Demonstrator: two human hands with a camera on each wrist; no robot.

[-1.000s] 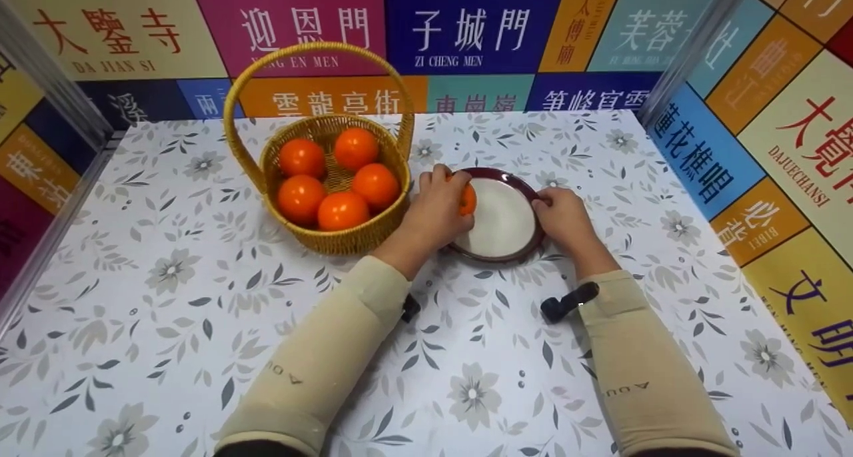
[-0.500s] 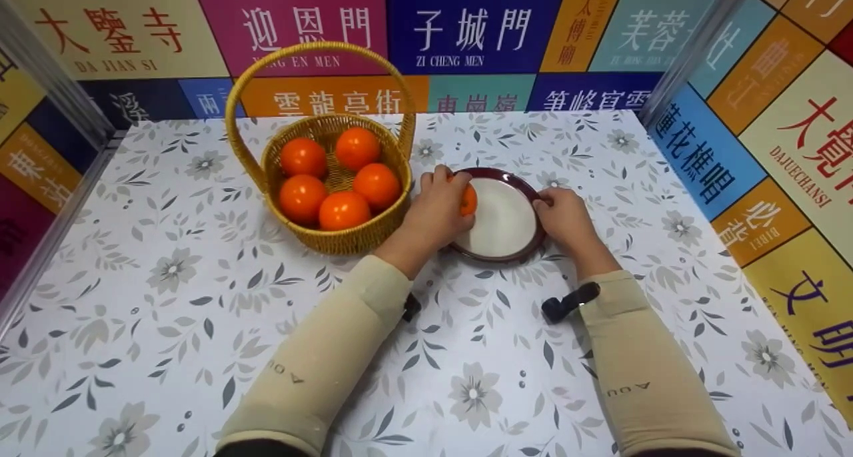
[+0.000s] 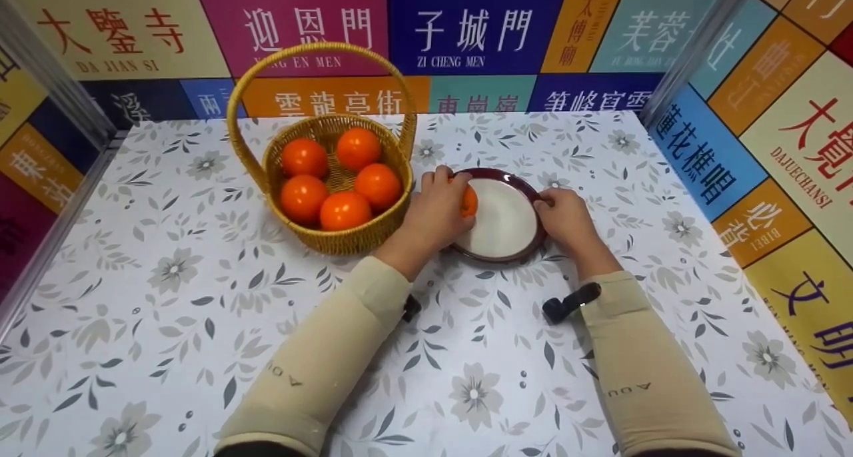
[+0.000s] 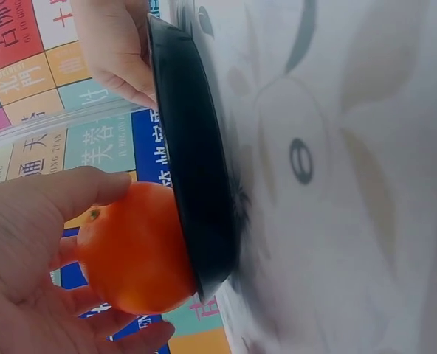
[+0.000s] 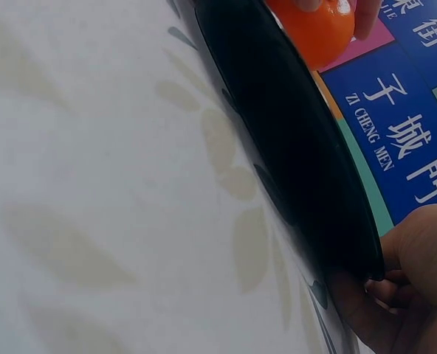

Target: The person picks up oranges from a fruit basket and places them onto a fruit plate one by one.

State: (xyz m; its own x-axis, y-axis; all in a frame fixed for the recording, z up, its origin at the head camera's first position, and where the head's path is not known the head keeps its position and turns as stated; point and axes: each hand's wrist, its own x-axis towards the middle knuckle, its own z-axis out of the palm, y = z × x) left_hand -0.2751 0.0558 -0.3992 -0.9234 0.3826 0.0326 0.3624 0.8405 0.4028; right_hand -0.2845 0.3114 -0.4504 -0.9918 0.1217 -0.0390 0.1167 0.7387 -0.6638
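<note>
My left hand (image 3: 436, 207) grips an orange (image 3: 470, 199) at the left side of a round plate (image 3: 503, 220) with a white centre and dark red rim. In the left wrist view, thumb and fingers curve round the orange (image 4: 137, 251), its small green stem showing, and its far side meets the rim of the plate (image 4: 196, 162). The right hand (image 3: 566, 220) pinches the plate's right edge, thumb on top of the rim. Seen from the right wrist, that hand's fingers (image 5: 362, 306) lie under the edge of the plate's dark side (image 5: 300, 140).
Left of the plate stands a yellow wicker basket (image 3: 340, 242) with a tall hoop handle (image 3: 320, 46) and several oranges (image 3: 345, 210) inside. A flower-patterned cloth (image 3: 473, 350) covers the table. Panels with printed characters (image 3: 473, 27) wall the back and sides.
</note>
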